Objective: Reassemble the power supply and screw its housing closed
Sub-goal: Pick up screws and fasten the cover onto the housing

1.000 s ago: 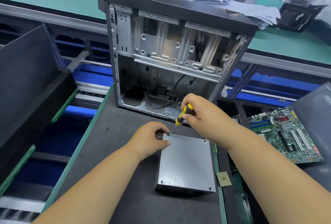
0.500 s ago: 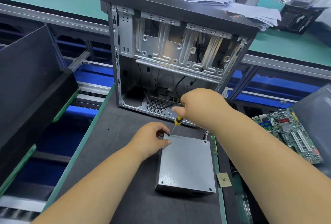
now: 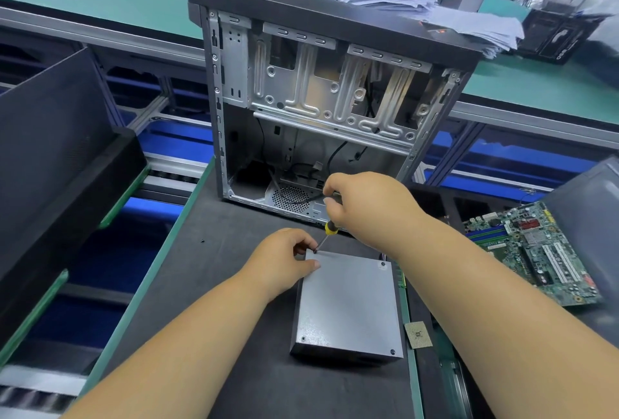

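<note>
Since a second ago my right hand (image 3: 365, 207) has rolled over the top of the screwdriver (image 3: 330, 228), so the yellow-and-black handle that showed plainly then is now mostly hidden under my knuckles; only its lower collar and the thin shaft stick out. The power supply (image 3: 348, 304) has not shifted: it lies flat on the dark mat (image 3: 214, 284), just in front of the open computer case (image 3: 321, 110), grey lid up.

My right fingers are curled round the handle. My left hand (image 3: 284, 262) rests at the lid's far-left corner, thumb pressed on the lid and fingertips bunched around the screw (image 3: 315, 251) where the tip meets it; whether they actually pinch the screw I cannot tell.

I judge this to be the last of the four corner screws, since the other three corners each show a dark head. To do it well I should keep the shaft square to the lid, press down lightly as I turn, and hold the housing from sliding with my left thumb. Once the thread bites, my left fingers should come away. A tilted driver risks cross-threading or slipping off the head.
</note>
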The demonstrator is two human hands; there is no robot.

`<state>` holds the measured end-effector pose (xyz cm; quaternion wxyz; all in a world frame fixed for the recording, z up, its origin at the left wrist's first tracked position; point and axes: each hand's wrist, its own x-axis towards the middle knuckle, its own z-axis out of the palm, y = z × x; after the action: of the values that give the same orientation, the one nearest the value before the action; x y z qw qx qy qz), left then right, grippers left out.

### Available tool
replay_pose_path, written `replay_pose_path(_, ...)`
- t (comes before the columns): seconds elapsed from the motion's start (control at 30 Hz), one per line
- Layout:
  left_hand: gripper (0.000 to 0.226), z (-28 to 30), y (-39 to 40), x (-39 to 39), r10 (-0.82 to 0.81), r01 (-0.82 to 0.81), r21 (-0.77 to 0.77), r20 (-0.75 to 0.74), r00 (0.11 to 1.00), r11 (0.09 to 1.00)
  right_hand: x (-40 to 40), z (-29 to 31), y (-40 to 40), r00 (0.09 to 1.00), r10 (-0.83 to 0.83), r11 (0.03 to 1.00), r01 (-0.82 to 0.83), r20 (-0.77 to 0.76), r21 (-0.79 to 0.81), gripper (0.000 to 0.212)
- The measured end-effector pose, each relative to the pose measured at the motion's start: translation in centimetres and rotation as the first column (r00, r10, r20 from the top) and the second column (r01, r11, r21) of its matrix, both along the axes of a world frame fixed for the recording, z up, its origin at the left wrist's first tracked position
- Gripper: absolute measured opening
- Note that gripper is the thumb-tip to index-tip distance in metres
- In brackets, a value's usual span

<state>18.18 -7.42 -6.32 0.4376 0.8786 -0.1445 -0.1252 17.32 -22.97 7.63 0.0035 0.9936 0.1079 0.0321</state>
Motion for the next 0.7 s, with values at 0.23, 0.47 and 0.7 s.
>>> replay_pose_path(0.23, 0.022, 0.0, 0.0, -0.2, 0.0, 0.0, -0.002, 0.002, 1.0, 1.0, -0.5, 0.8, -0.3, 0.993, 0.051, 0.99, -0.037, -0.105, 0.136, 0.013)
replay_pose_path(0.47, 0.022, -0.1, 0.0, -0.2, 0.007, -0.007, -0.005, -0.002, 1.0, 1.0, 1.2, 1.3, 0.1, 0.994, -0.045, 0.975, 0.022, -0.1, -0.219, 0.044)
replay_pose_path(0.7, 0.023, -0.1, -0.1, -0.3, 0.004, -0.004, -0.019, -0.014, 1.0, 1.0, 1.4, 0.3, 0.7, 0.971, -0.234, 0.939, 0.237, 0.043, -0.25, 0.06)
